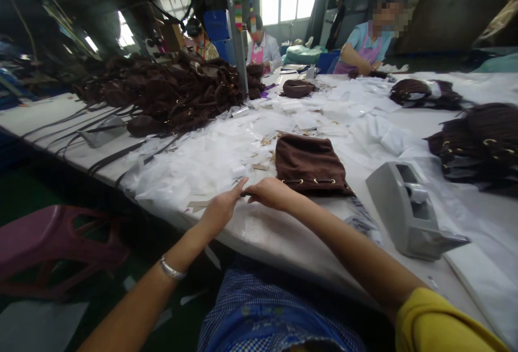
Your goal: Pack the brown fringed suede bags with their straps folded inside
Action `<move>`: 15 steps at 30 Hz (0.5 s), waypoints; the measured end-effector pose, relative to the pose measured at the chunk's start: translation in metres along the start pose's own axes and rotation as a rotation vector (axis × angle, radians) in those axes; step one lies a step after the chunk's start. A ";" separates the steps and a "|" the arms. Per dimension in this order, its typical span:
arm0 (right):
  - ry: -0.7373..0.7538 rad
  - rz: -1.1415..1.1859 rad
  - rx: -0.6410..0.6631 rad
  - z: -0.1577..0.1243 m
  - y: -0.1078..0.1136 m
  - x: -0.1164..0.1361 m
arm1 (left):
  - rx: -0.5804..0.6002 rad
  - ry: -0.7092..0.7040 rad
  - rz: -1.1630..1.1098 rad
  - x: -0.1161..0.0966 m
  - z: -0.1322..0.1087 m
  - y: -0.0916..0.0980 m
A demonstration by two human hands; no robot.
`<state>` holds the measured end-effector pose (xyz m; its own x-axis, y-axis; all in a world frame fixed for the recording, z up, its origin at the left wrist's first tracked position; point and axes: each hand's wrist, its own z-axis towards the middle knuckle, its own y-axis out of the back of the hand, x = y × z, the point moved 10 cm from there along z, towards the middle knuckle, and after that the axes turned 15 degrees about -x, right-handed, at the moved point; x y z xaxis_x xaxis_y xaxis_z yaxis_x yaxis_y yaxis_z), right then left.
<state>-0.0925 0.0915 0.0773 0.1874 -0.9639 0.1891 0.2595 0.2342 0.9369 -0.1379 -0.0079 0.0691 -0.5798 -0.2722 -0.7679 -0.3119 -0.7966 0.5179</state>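
My left hand (222, 205) and my right hand (270, 192) meet at the table's near edge. Their fingers are pinched together around something small and dark, too little of which shows to name. Just beyond my right hand lies a brown fabric drawstring bag (309, 163), flat on the table, its gold-coloured eyelets and cord toward me. Neither hand grips the bag. Close to my left fingers are a flat tan piece of card (197, 204) and a heap of thin white wrapping sheets (182, 166).
A grey tape dispenser (404, 217) stands on the right of the white table (259, 228). Stacked brown bags (481, 141) lie beyond it. At the back left is a large pile of brown bags (174, 87) with trailing straps. A maroon stool (52, 233) stands left. Several co-workers sit or stand across the table.
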 end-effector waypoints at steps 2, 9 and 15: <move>0.058 -0.104 -0.018 -0.008 0.011 -0.006 | 0.121 -0.080 0.077 -0.002 0.003 -0.005; 0.040 -0.147 0.008 -0.034 0.037 -0.030 | 0.299 -0.075 -0.042 -0.015 0.008 -0.019; -0.030 -0.264 -0.084 -0.041 0.044 -0.029 | 0.191 0.052 -0.185 -0.014 0.014 -0.018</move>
<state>-0.0482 0.1349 0.1008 0.0746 -0.9960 -0.0485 0.3734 -0.0171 0.9275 -0.1343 0.0177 0.0753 -0.4619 -0.1626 -0.8719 -0.5481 -0.7206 0.4247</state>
